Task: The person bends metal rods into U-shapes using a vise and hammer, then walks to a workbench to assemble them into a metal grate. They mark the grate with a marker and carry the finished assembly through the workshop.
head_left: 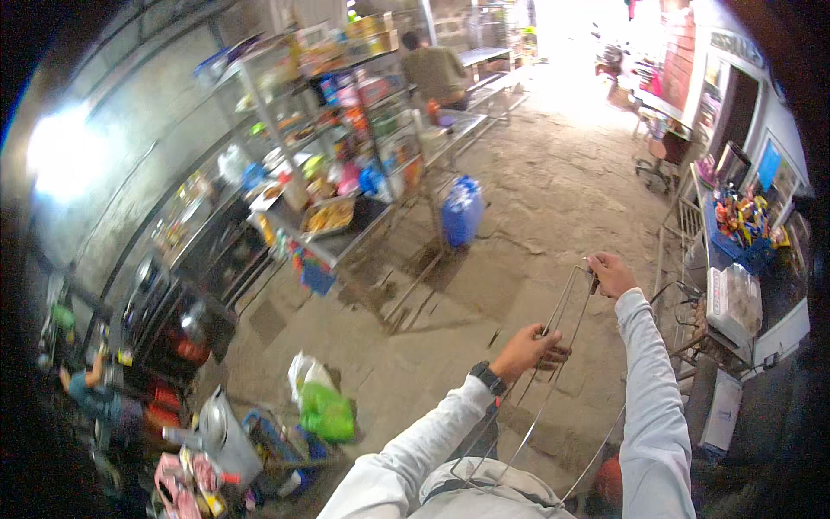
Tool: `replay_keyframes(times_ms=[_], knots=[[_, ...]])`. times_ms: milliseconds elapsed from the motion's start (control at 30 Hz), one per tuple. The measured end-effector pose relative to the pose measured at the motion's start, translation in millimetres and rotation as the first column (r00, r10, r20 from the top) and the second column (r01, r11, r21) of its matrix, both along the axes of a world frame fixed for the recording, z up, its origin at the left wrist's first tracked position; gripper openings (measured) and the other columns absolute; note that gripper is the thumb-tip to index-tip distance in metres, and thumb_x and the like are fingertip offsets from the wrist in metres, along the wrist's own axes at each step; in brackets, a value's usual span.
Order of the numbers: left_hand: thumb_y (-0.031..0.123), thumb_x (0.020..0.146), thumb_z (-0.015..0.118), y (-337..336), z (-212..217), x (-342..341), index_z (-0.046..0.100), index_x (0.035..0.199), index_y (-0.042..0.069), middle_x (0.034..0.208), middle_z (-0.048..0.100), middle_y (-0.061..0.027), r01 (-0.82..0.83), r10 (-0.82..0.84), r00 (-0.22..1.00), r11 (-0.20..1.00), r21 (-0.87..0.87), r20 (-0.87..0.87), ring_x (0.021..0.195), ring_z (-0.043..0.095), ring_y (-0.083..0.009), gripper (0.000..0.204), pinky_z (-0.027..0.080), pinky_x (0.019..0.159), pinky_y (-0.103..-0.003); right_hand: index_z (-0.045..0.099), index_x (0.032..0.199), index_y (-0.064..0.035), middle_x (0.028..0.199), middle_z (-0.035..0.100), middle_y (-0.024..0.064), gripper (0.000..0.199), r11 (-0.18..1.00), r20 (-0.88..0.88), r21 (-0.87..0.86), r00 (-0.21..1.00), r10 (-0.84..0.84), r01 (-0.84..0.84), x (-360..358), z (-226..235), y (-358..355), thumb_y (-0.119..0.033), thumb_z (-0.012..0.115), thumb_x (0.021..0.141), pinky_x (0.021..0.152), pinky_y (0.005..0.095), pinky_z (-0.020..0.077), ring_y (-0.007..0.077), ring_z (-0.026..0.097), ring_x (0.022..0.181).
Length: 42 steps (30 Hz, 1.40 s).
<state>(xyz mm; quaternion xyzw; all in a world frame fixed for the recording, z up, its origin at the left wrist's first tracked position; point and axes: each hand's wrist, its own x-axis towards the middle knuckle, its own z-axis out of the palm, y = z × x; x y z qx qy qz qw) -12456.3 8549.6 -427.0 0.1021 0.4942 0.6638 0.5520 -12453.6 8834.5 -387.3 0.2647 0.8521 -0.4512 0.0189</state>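
Note:
A long, thin metal wire frame point(547, 396) slants from my waist out to the front right. My right hand point(612, 275) is closed around its far end, where the wires bend across. Partway down its length, my left hand point(529, 350) has its fingers curled at the wires, with a dark watch on that wrist. The frame's lower end reaches my clothing, where thin wires spread apart. Its exact kind I cannot make out.
Left of centre stands a metal shelf-table point(346, 251) loaded with food trays and packets. A blue bag point(462, 212) hangs at its corner. Green bag point(327, 413) lies lower left. At right, a counter holds a clear plastic box point(735, 298). A seated person point(435, 73) is farther back.

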Motion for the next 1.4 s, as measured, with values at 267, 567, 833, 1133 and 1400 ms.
replay_keyframes(times_ms=[267,567,833,1133,1400], knots=[[0.038,0.106,0.051,199.8,28.9,-159.5,0.054,0.127,0.003,0.125,0.069,-0.0156,0.507,-0.485,0.853,0.857,0.092,-0.191,0.107,0.069,-0.0257,0.041,0.055,0.09,-0.04,0.071,0.095,-0.0026,0.069,0.063,0.0041,0.043,0.945,-0.18,0.263,0.972,-0.149,0.193,-84.6,27.1,267.8,-0.043,0.058,0.098,0.051,0.0323,0.0456,0.0143,0.056,0.052],[0.036,0.105,0.054,485.0,62.7,-316.0,0.053,0.108,0.01,0.112,0.071,-0.0134,0.453,-0.454,0.89,0.891,-0.026,-0.041,0.095,0.072,-0.0224,0.026,0.059,0.077,-0.036,0.065,0.099,-0.0024,0.072,0.065,0.004,0.04,0.949,-0.109,-0.027,0.942,-0.316,0.315,-189.3,85.0,527.7,-0.042,0.056,0.1,0.041,0.0277,0.0423,0.0102,0.055,0.047],[0.043,0.103,0.056,725.1,107.4,-452.0,0.055,0.107,0.008,0.103,0.074,-0.014,0.354,-0.384,0.909,0.917,-0.184,-0.163,0.079,0.074,-0.0188,0.035,0.056,0.063,-0.027,0.057,0.104,-0.0022,0.081,0.072,0.0113,0.037,0.935,-0.079,-0.16,0.94,-0.332,0.317,-331.5,120.9,767.1,-0.039,0.048,0.105,0.038,0.0275,0.042,0.0113,0.055,0.044],[0.029,0.092,0.075,888.4,105.2,-539.9,0.06,0.118,0.005,0.101,0.072,-0.0136,-0.049,-0.039,0.819,0.989,-0.139,-0.572,0.063,0.065,-0.0133,0.039,0.052,0.057,-0.029,0.061,0.116,-0.0017,0.081,0.074,0.0139,0.038,0.95,-0.029,-0.181,0.964,-0.263,0.253,-457.0,113.9,951.0,-0.036,0.049,0.103,0.041,0.0283,0.043,0.0129,0.055,0.047],[0.029,0.074,0.086,977.0,98.0,-661.2,0.052,0.14,0.015,0.138,0.053,-0.0151,0.047,-0.103,0.295,0.995,-0.093,-0.95,0.098,0.067,-0.0322,0.075,0.057,0.08,-0.04,0.062,0.113,-0.0005,0.078,0.071,0.0112,0.039,0.917,0.018,-0.16,0.93,-0.366,0.364,-589.9,118.4,1079.9,-0.036,0.05,0.103,0.04,0.0282,0.0424,0.0117,0.056,0.048]])
